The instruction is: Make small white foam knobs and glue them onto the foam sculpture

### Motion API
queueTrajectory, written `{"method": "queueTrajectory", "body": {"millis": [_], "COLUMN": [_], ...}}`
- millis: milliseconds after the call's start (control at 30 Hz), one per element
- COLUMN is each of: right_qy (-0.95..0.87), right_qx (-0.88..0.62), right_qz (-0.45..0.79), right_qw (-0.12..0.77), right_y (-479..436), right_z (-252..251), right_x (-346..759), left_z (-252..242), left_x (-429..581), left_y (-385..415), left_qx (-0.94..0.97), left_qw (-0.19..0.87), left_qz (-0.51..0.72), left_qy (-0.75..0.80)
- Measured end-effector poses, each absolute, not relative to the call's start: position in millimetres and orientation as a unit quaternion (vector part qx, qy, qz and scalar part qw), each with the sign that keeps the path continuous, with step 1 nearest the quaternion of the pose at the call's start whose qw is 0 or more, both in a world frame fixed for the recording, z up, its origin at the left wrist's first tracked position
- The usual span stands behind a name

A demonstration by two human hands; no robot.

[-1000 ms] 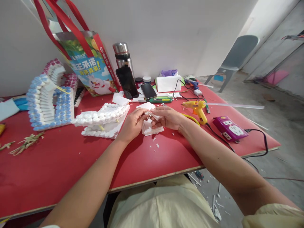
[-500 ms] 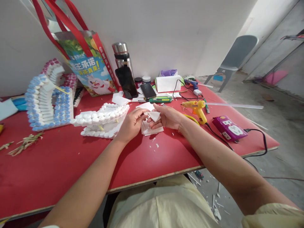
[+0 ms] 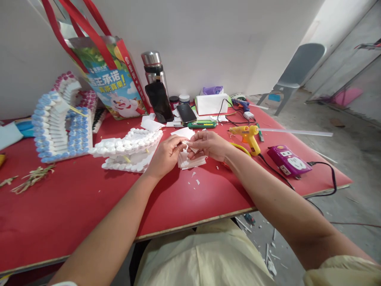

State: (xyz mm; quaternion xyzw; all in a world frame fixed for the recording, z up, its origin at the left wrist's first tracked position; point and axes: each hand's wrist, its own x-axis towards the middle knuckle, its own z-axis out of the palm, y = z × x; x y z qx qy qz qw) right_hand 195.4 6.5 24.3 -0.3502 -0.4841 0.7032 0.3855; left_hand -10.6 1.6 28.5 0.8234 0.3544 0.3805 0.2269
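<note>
Between my two hands is a small piece of white paper [image 3: 194, 149], mostly covered by fingers. My left hand [image 3: 168, 154] pinches its left end, thumb against forefinger. Closed around the other side is my right hand [image 3: 208, 145], fingers curled in. Below them a stack of white paper pieces [image 3: 192, 162] lies on the red table [image 3: 175, 210], with small scraps [image 3: 197, 182] in front. Left of my left hand stands a white model built of rolled paper pieces [image 3: 127, 149], with short yellow sticks in it.
Blue-and-white [image 3: 61, 129] and pink models stand at left near a shopping bag [image 3: 114, 87]. Behind my hands are a steel flask [image 3: 153, 65], phones [image 3: 159, 103] and a green cutter [image 3: 202, 124]. At right lie a yellow glue gun [image 3: 247, 135] and purple power socket [image 3: 288, 160] with cords.
My right fingers have curled over the paper, which lay flat and showed as a white triangle before. My left hand keeps its pinch in nearly the same place.
</note>
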Motion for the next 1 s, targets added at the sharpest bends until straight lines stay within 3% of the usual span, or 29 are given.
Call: {"method": "queueTrajectory", "body": {"millis": [433,1000], "right_qy": [-0.573,-0.685], "right_qx": [-0.469,-0.506], "right_qz": [0.546,0.314], "right_qw": [0.392,0.420], "right_y": [0.1,-12.4], "right_z": [30.4,31.5], "right_x": [182.4,172.1], "left_z": [20.8,21.6], "left_x": [-10.7,-7.6], "left_y": [4.2,4.1], "left_qx": [0.771,0.702], "left_qw": [0.300,0.373], "left_qz": [0.390,0.456], "left_qy": [0.403,0.401]}}
